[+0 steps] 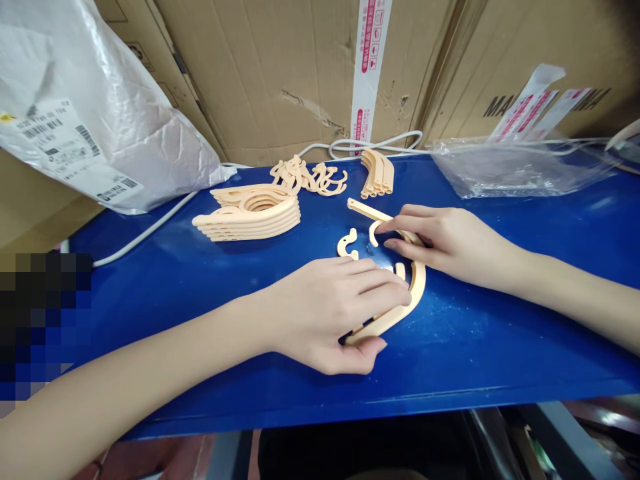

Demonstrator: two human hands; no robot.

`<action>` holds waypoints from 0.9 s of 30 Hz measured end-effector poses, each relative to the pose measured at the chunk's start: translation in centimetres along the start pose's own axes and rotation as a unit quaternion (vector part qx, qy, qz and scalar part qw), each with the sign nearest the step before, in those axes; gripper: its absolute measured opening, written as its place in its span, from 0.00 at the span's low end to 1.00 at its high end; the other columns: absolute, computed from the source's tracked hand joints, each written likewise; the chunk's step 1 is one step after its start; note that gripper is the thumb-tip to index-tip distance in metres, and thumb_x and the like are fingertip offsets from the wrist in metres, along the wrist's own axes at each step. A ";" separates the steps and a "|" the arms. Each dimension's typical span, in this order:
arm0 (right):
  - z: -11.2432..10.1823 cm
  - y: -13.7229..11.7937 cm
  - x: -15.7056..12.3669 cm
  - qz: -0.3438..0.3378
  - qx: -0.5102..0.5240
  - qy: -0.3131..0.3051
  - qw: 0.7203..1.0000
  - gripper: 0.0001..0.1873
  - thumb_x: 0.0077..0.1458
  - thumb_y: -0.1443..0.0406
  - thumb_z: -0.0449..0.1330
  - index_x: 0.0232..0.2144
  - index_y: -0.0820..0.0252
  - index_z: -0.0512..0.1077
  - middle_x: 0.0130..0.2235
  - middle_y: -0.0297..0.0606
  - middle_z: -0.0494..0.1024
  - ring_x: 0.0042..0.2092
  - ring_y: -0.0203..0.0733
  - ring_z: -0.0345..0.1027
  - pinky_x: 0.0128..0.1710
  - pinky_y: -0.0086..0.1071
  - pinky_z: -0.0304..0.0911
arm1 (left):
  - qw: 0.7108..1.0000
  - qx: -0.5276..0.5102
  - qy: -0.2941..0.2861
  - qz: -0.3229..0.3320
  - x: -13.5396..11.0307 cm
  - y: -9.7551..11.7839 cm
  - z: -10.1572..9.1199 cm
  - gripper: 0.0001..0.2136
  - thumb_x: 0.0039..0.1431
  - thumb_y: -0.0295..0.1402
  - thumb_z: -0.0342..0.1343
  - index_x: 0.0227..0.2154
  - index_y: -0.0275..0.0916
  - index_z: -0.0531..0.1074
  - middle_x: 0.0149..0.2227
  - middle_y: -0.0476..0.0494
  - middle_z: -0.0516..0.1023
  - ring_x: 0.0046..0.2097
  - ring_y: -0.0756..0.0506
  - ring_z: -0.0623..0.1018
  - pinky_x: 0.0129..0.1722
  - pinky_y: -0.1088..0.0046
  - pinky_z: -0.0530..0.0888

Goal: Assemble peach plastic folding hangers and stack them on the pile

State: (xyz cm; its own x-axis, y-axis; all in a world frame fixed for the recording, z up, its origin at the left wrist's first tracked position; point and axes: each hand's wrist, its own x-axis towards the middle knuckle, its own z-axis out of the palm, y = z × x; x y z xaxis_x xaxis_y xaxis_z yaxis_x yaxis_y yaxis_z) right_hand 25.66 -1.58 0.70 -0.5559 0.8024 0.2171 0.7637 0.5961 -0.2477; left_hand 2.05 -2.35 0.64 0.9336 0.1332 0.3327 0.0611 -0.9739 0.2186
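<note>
A cream plastic folding clothes hanger lies on the blue table in front of me. My left hand is closed over its near arm, the thumb below and the fingers on top, hiding part of it. Around the far arm, my right hand has its fingers bent, with one fingertip against a small curved hook piece. Just beyond my left fingers is a loose cream hook, which neither hand holds.
Stacked cream hanger parts sit at the back left. Behind the work lie a pile of small hooks and several short arms. A clear plastic bag, a white cable, a silver mailing bag and cardboard boxes border the table.
</note>
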 end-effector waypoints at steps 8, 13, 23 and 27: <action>-0.5 0.1 0.1 -0.050 -0.004 -0.037 0.998 0.17 0.65 0.59 0.50 0.49 0.57 0.72 0.39 0.39 0.73 0.33 0.38 0.69 0.33 0.33 0.60 | 0.998 0.062 0.019 0.007 -0.2 0.0 0.1 0.14 0.58 0.22 0.48 0.47 0.35 0.69 0.50 0.43 0.77 0.47 0.46 0.76 0.48 0.71 0.73; -0.4 0.0 0.0 -0.062 -0.015 -0.034 0.997 0.17 0.65 0.59 0.49 0.49 0.57 0.72 0.39 0.40 0.73 0.32 0.38 0.69 0.32 0.33 0.61 | 0.997 0.074 0.028 0.000 -0.3 0.0 0.0 0.16 0.58 0.20 0.47 0.48 0.36 0.68 0.51 0.45 0.76 0.47 0.48 0.76 0.48 0.71 0.72; -0.5 -0.1 -0.1 -0.082 0.002 -0.043 0.996 0.17 0.66 0.59 0.48 0.50 0.57 0.72 0.39 0.39 0.71 0.31 0.37 0.67 0.33 0.32 0.60 | 0.971 0.201 0.088 -0.098 -0.2 -1.1 -0.1 0.06 0.65 0.24 0.48 0.40 0.37 0.68 0.42 0.43 0.77 0.41 0.45 0.74 0.38 0.69 0.67; -0.5 0.0 -0.1 -0.089 0.019 -0.040 0.995 0.18 0.66 0.58 0.49 0.51 0.56 0.72 0.40 0.39 0.72 0.31 0.36 0.66 0.34 0.32 0.60 | 0.968 0.183 0.097 -0.141 -0.2 -1.1 0.0 0.07 0.65 0.31 0.50 0.30 0.38 0.65 0.30 0.49 0.73 0.31 0.49 0.71 0.30 0.72 0.63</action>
State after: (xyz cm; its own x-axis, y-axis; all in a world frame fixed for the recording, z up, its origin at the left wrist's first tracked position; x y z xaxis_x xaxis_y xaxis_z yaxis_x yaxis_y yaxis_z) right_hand 25.86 -1.65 1.11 -0.7066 0.6830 0.1853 0.6391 0.7283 -0.2474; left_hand 1.79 -1.32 0.36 0.7799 0.4016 0.4800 0.4585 -0.8887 -0.0014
